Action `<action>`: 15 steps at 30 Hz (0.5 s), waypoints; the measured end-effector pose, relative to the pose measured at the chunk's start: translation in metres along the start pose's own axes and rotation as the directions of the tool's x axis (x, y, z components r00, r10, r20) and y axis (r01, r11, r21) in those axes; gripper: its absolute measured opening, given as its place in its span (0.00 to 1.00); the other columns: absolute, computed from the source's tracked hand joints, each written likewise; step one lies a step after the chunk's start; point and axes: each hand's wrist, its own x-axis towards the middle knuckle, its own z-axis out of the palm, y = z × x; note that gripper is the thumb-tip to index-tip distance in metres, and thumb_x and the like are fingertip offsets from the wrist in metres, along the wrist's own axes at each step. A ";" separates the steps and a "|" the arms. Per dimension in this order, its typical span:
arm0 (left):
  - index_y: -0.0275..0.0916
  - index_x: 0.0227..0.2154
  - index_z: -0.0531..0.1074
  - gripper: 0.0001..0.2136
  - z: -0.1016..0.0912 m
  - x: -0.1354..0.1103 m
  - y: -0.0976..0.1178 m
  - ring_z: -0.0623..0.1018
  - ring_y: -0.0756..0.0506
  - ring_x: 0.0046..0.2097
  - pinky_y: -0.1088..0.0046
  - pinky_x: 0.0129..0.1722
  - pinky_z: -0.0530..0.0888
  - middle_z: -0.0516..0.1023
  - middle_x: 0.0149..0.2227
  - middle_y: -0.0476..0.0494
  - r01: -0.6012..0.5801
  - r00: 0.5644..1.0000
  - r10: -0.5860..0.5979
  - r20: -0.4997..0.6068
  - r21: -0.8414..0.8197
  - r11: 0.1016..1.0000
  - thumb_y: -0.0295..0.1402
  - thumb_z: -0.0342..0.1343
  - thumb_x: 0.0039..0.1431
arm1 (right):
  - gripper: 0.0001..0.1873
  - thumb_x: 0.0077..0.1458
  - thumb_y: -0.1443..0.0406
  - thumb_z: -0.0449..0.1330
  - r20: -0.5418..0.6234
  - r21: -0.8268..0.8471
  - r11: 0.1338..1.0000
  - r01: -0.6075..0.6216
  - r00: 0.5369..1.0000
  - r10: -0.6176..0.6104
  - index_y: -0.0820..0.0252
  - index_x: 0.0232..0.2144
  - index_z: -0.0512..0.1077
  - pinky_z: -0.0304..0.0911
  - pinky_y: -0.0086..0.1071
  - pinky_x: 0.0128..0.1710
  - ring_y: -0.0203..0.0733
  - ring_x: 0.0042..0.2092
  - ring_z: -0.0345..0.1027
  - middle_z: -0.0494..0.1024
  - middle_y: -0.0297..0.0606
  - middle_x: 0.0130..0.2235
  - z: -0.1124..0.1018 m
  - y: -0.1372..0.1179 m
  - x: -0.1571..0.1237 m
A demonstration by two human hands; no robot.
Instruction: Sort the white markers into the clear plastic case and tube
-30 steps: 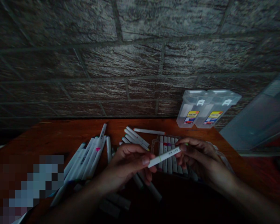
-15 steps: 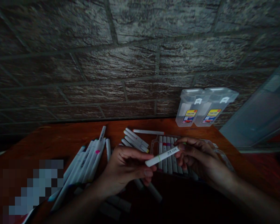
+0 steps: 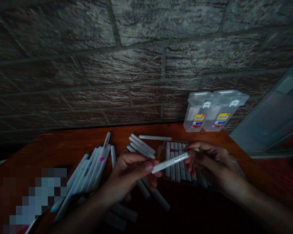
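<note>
A white marker (image 3: 173, 161) with a green band and a light green tip is held slantwise between my two hands. My left hand (image 3: 134, 172) pinches its lower left end between thumb and fingers. At the upper right end, my right hand (image 3: 207, 161) has its fingers closed on the marker. Behind and below it lies a clear plastic case (image 3: 162, 152) with several white markers (image 3: 177, 165) side by side, partly covered by my right hand. A heap of loose white markers (image 3: 92, 169) lies left of my left hand.
Two clear plastic boxes (image 3: 196, 112) with yellow and blue labels stand against the stone-like wall (image 3: 136, 58). One orange-ended marker (image 3: 155, 137) and a small group of markers (image 3: 143, 145) lie on the wooden table (image 3: 63, 138). Further markers lie in shadow below my left hand.
My left thumb has shifted up onto the marker's lower end. The marker has turned slightly, and more of its green tip shows by my right fingers.
</note>
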 end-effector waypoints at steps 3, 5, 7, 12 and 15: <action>0.37 0.34 0.86 0.07 0.002 0.002 -0.001 0.84 0.47 0.25 0.77 0.23 0.82 0.87 0.28 0.41 0.007 1.000 -0.006 0.008 -0.068 0.998 0.36 0.72 0.56 | 0.05 0.62 0.62 0.68 0.025 -0.007 1.000 0.012 1.000 -0.012 0.57 0.38 0.82 0.71 0.22 0.25 0.33 0.26 0.75 0.82 0.35 0.30 -0.003 0.002 0.000; 0.36 0.33 0.85 0.07 0.004 0.003 -0.002 0.84 0.47 0.25 0.77 0.23 0.82 0.87 0.28 0.42 0.015 1.000 -0.014 0.016 -0.083 0.996 0.36 0.71 0.57 | 0.05 0.62 0.63 0.68 0.035 -0.017 1.000 0.019 0.999 -0.018 0.57 0.38 0.82 0.72 0.22 0.25 0.33 0.26 0.76 0.83 0.35 0.30 -0.003 0.003 0.000; 0.36 0.32 0.85 0.08 0.004 0.003 -0.002 0.84 0.47 0.24 0.77 0.22 0.82 0.87 0.28 0.41 0.020 1.000 -0.020 0.009 -0.078 0.997 0.36 0.71 0.57 | 0.05 0.62 0.63 0.69 0.036 -0.022 1.000 0.021 0.999 -0.020 0.57 0.38 0.82 0.72 0.22 0.26 0.33 0.26 0.76 0.83 0.35 0.30 -0.002 0.003 0.001; 0.39 0.37 0.85 0.07 0.002 0.003 -0.001 0.84 0.49 0.25 0.79 0.25 0.82 0.88 0.30 0.43 -0.039 0.999 0.040 0.029 -0.039 0.999 0.31 0.72 0.55 | 0.04 0.61 0.63 0.69 0.007 0.023 1.000 0.010 1.000 -0.010 0.57 0.37 0.83 0.73 0.21 0.25 0.32 0.26 0.76 0.83 0.35 0.29 -0.001 0.001 0.001; 0.42 0.39 0.85 0.10 0.002 0.002 -0.002 0.84 0.50 0.26 0.81 0.25 0.82 0.88 0.32 0.44 -0.051 0.997 0.052 0.048 -0.032 0.998 0.25 0.72 0.53 | 0.05 0.60 0.63 0.70 -0.001 0.062 0.998 0.001 1.000 -0.001 0.58 0.36 0.83 0.73 0.21 0.25 0.32 0.26 0.76 0.83 0.35 0.29 0.000 0.000 0.002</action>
